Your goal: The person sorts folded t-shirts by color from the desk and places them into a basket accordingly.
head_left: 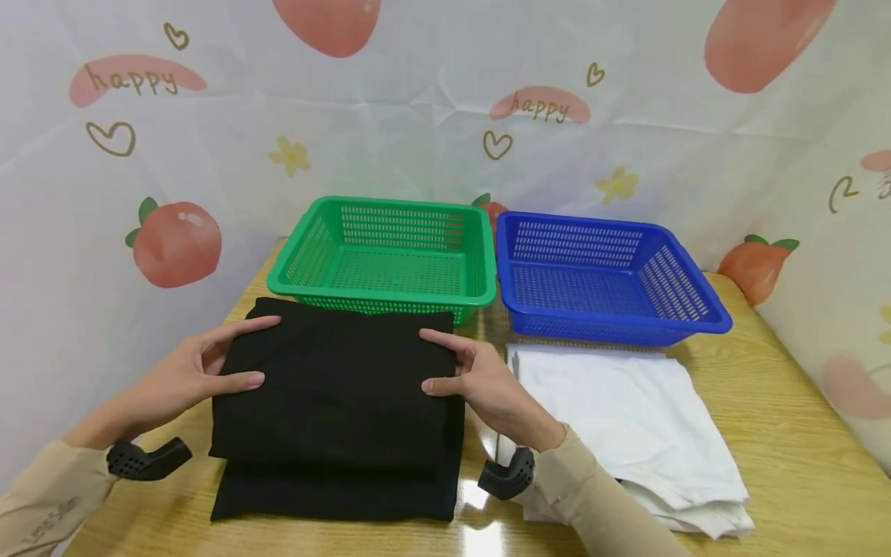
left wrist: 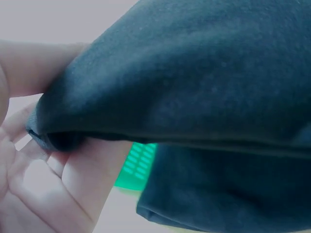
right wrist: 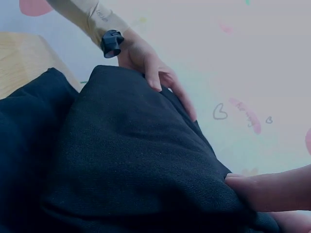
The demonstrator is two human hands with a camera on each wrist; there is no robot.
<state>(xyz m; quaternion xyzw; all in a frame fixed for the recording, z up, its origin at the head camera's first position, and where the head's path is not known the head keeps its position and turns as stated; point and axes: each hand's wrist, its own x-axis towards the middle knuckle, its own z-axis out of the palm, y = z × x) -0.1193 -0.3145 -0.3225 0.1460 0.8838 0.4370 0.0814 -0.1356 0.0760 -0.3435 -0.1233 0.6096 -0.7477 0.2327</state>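
A folded black cloth is held between my two hands, its upper layer lifted over a lower black layer near the table. My left hand grips its left side, thumb on top and other fingers underneath, as the left wrist view shows around the cloth's edge. On the opposite side, my right hand pinches the right edge, with the thumb lying on the fabric in the right wrist view. The far edge of the cloth overlaps the front of a green basket in the head view.
Beside the green basket stands a blue basket, and no contents show in either one. Folded white cloth lies to the right on the wooden table. A printed white curtain hangs behind and along the sides.
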